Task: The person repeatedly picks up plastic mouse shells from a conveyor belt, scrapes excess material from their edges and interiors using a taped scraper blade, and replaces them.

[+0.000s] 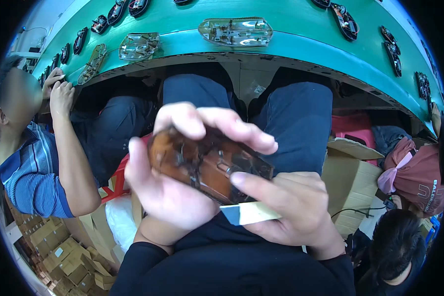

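Above my lap, my left hand [175, 197] grips a glossy brown, see-through plastic shell [209, 172], with fingers over its far side and the thumb at its left end. Dark shapes show in the shell; its exact kind is unclear. My right hand [298, 204] meets the near right side, the index fingertip touching the shell's surface. Pinched below that finger is a small flat piece, pale yellow with a blue-grey end [251, 212], close against the shell's lower edge. Motion blurs my left fingers a little.
A green worktable [296, 37] curves ahead, carrying clear plastic shells [235, 32] and several dark boat-shaped assemblies [344, 22]. A person in a striped shirt [39, 167] works at left; another's dark-haired head [397, 241] is lower right. Cardboard boxes [352, 182] flank me.
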Action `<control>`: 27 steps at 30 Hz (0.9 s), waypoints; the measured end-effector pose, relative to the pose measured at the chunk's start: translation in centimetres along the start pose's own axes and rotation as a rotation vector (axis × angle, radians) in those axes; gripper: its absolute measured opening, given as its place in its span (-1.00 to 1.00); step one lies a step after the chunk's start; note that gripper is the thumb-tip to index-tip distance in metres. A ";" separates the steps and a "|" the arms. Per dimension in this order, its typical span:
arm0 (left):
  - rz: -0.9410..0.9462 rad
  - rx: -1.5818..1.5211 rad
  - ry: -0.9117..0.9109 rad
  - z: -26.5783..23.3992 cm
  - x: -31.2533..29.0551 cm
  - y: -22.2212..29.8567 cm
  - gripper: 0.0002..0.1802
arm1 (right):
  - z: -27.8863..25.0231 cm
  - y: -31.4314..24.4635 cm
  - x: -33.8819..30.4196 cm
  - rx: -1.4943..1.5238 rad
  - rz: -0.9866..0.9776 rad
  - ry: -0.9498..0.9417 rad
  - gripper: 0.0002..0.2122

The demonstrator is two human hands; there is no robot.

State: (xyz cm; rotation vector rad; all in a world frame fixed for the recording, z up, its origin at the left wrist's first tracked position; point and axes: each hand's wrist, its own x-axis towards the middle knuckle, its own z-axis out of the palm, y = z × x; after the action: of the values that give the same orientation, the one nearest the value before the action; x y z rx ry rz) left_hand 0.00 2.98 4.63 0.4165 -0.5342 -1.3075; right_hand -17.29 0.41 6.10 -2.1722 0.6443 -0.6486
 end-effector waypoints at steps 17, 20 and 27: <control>-0.498 -0.762 0.260 -2.3 1.7 0.8 -0.62 | 0.9 1.5 -1.3 0.327 0.307 0.468 -0.79; -0.482 -0.768 0.282 -2.4 1.7 0.7 -0.62 | 1.0 1.6 -1.4 0.312 0.337 0.474 -0.79; -0.510 -0.762 0.241 -2.8 1.7 0.8 -0.58 | 0.7 1.7 -1.2 0.277 0.346 0.476 -0.80</control>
State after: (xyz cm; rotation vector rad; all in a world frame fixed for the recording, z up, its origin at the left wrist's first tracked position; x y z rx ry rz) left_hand 2.54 1.50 3.08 0.0602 0.3112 -1.8001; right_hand -18.08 0.53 4.08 -1.6038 1.0795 -1.0071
